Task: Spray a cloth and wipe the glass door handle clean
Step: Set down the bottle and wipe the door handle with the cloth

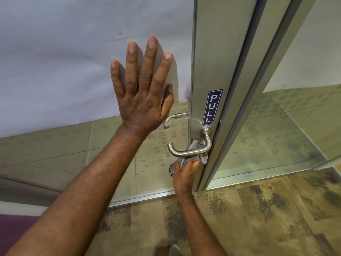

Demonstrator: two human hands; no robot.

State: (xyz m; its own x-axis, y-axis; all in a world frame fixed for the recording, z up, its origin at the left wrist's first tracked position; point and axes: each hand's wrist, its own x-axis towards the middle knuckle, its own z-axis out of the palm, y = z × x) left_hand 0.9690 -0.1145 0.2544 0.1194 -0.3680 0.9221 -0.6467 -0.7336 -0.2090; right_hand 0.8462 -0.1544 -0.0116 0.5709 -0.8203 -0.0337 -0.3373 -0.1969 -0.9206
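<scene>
Grey cloth is bunched in the curled fingers of the right hand, which presses it up against the underside of the brushed-steel door handle, close to the metal door frame. The left hand lies flat on the frosted glass door above and left of the handle, fingers straight and spread, holding nothing. A blue PULL sticker sits on the frame just above the handle.
</scene>
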